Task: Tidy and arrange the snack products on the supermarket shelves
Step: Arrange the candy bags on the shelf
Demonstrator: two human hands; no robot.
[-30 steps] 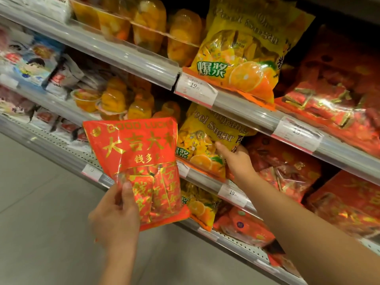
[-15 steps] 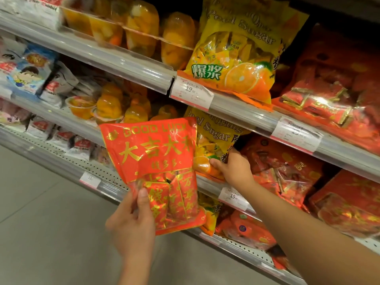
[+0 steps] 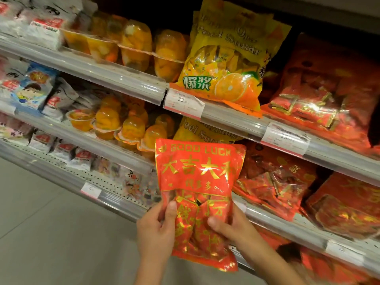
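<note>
L hand (image 3: 157,229): near, closed on lower-left edge of red bag (image 3: 198,194), thumb across front.
R hand (image 3: 230,225): near, closed on lower-right edge, thumb on front; fingers behind, hidden.
Bag vs grip: rises up and away from both hands; long axis near upright, top tipped slightly left. Held in air in front of mid shelf (image 3: 287,221).
Matching stock: same red bags (image 3: 273,182) lie right and farther in; R hand nearer them.
Behind bag: yellow orange-peel bag (image 3: 197,130), partly covered.
Far: upper yellow bag (image 3: 228,64), top shelf.
Judgement: next move likely rightward and in.
</note>
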